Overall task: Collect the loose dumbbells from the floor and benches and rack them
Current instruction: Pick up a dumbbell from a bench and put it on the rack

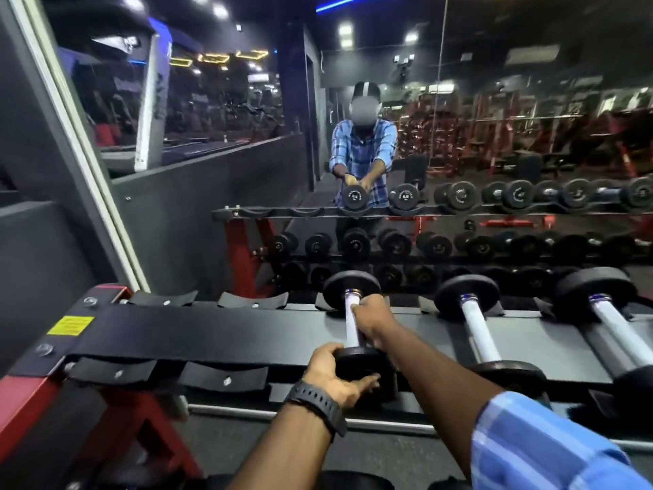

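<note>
A small dumbbell is held over the top tier of the rack, lined up with the third pair of saddles from the left end. Its far black head sits at the rear saddle, against the mirror; its near head is at the front edge of the tier. Whether the heads are fully seated cannot be told.

The pale handle is gripped by the right hand, whose fingers are curled round the bar just behind the far head. The near head is cupped from the left by the left hand: the thumb is laid over the top of the head, and the fingers are spread along its face and underside. A black watch is worn on the left wrist, and a blue checked sleeve covers the right forearm.

To the right, two more dumbbells are cradled in the tier: the nearer one beside the held one, and a larger one further on. To the left, two pairs of black saddles are seen with nothing in them. A yellow label is fixed to the left end of the tier, above the red frame.

In the mirror, the rack's tiers are reflected with rows of black dumbbells, and the person's reflection is seen behind the held one.
</note>
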Demonstrator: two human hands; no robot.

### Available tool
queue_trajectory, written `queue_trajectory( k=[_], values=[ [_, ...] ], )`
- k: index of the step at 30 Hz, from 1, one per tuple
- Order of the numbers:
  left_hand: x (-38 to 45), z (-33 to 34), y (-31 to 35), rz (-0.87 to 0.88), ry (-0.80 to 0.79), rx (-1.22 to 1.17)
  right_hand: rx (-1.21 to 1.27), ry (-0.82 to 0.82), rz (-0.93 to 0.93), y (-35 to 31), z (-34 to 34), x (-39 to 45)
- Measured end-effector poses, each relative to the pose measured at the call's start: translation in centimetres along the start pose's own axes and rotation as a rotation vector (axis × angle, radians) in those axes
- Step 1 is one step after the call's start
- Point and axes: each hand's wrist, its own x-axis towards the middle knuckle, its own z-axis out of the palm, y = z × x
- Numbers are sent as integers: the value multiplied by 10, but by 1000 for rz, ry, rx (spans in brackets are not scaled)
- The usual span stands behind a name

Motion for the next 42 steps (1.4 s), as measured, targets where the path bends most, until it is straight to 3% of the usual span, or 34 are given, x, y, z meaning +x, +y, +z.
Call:
queue_trajectory(
  k=[4,10,15,17,19,23,26,31,38,42],
  values=[
    [13,-12,15,-87,6,-34,111,4,38,9,10,9],
    [5,-20,17,-91,-44,38,92,-38,53,9,4,2],
    [-13,-44,23,12,-10,530,113,-90,63,0,-31,-12],
    [-39,-34,42,173,30,735,136,-41,-11,-16,-54,-20],
    [-76,-10,64,446,21,798,172,-7,-106,-44,-78,-35],
    [-172,56,97,974,-87,752,278,112,-309,-134,-134,-86],
    [-241,76,103,1138,-210,700,325,212,-461,-197,-173,-146],
    [-311,61,85,1152,-336,667,321,322,-526,-234,-200,-238],
    [-352,37,38,1152,-482,695,274,486,-428,-197,-211,-351],
    [-373,50,-25,1075,-609,777,204,670,-380,-164,-267,-434]
  ],
)
